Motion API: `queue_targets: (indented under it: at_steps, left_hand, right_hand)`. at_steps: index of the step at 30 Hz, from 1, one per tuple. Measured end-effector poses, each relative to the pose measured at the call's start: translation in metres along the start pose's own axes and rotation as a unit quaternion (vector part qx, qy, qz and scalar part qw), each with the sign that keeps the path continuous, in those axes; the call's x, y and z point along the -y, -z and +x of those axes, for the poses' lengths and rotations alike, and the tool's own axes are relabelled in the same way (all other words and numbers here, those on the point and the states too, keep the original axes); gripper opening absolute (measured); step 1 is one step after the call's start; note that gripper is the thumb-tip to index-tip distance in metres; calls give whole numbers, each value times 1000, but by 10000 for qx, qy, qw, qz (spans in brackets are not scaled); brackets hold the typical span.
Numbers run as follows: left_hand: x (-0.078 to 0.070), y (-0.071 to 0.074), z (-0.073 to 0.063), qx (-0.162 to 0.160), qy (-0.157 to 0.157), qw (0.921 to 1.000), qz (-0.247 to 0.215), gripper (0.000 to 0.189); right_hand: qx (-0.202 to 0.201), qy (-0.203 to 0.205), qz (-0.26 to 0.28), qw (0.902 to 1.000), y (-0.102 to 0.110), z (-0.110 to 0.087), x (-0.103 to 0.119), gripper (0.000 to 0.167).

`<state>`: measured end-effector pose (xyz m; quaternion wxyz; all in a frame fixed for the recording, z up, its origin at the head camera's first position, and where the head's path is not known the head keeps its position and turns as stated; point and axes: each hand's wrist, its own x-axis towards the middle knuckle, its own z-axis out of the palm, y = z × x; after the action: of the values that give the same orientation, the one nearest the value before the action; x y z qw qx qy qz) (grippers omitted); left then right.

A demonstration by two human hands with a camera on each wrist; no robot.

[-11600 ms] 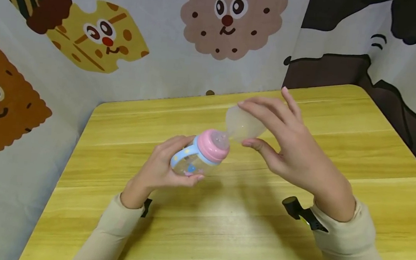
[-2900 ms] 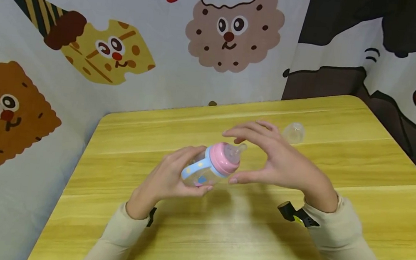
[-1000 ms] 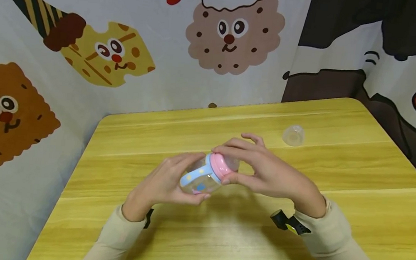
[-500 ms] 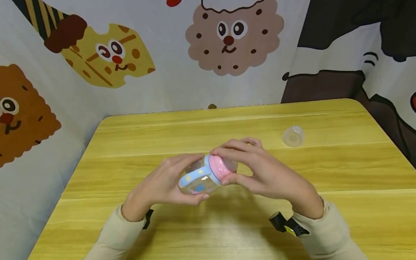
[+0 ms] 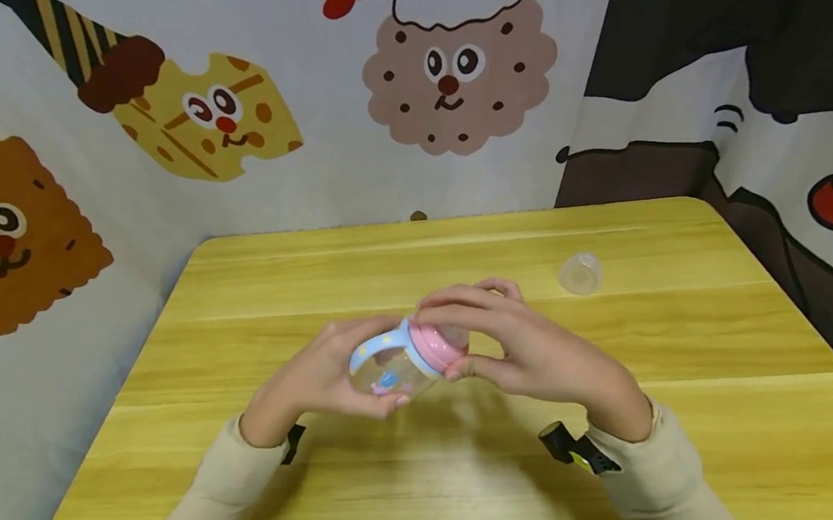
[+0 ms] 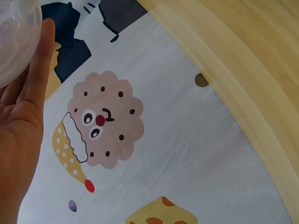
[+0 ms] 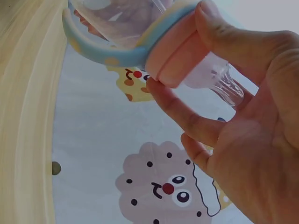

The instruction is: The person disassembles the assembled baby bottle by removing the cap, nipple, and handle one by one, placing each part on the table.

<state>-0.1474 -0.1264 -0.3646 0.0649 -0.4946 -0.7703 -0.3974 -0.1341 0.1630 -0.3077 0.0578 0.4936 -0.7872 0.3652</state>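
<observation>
Apparently collar-turning step: head view, left grip (image 5: pixel 319 368) curls round bottle (image 5: pixel 393 368) over tabletop (image 5: pixel 270 296), right grip (image 5: pixel 529 346) pinches pink collar (image 5: pixel 436 348). Left wrist view: bottle cropped. Right wrist view: teat (image 7: pixel 227 89) exposed; next move probably calls for steady twisting.

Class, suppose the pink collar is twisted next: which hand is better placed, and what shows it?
Probably the right hand: the right wrist view shows it gripping the pink collar from opposite sides. The left hand holds the clear bottle body, so it looks better suited to steadying than twisting.
</observation>
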Motion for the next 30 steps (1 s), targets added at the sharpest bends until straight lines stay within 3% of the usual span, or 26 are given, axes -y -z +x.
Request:
queue_targets:
  at_steps: [6, 13, 21, 30]
  left_hand:
    - [0, -1, 0, 73, 124, 9999, 43, 67]
    - [-1, -3, 0, 148, 137, 9997, 155, 69]
    - [0, -3, 1, 40, 35, 9998, 193, 71]
    - [-5, 0, 1, -118, -7, 9994, 336, 72]
  right_hand:
    - [140, -99, -116, 9998, 2, -2, -1, 59]
    - [-36, -551, -304, 9980, 10, -5, 7, 89]
    - [-211, -849, -382, 9954, 20, -7, 7, 103]
    - [-418, -1210, -79, 9917, 21, -7, 7, 104]
